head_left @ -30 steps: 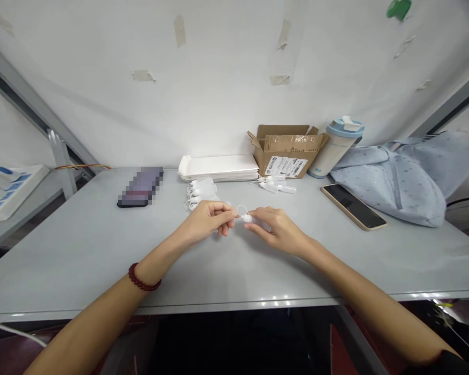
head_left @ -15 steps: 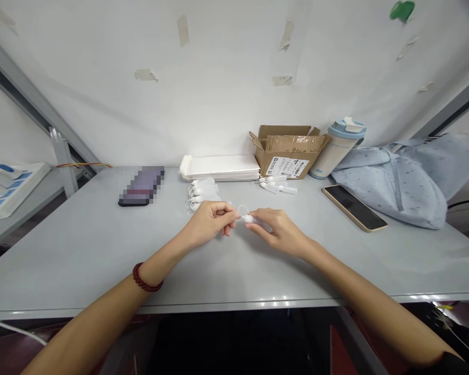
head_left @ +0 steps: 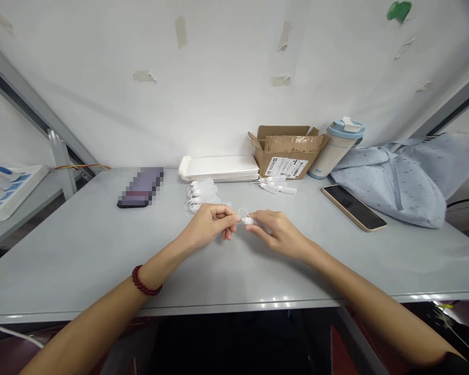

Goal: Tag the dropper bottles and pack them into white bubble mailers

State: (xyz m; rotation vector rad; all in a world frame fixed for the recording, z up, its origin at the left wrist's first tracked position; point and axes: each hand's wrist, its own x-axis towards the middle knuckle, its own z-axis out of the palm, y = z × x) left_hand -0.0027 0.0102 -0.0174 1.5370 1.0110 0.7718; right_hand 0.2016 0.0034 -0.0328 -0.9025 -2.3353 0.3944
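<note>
Above the middle of the table, my right hand (head_left: 277, 229) is closed around a small clear plastic dropper bottle (head_left: 250, 221). Its white pointed tip faces left, and a thin white loop (head_left: 242, 212) arcs up beside it. My left hand (head_left: 217, 223) pinches thumb and fingertips together right at that tip; whatever tiny piece is between them is too small to name. Behind my left hand lies a row of similar small bottles (head_left: 203, 191) with white tops and loops, partly hidden by the hand. Several more small bottles (head_left: 277, 185) lie in front of the cardboard box.
Along the wall are a stack of white boxes or envelopes (head_left: 221, 167), an open cardboard box (head_left: 287, 156) and a tumbler (head_left: 334, 148). A light-blue fabric bag (head_left: 394, 182) and a phone (head_left: 354, 208) lie right; a blurred-out dark phone-like object (head_left: 140, 187) lies left. A power strip (head_left: 13, 192) is far left.
Both hands keep nearly the same pose, with the bottle tip still at my left fingertips. The whole view has shifted very slightly.
</note>
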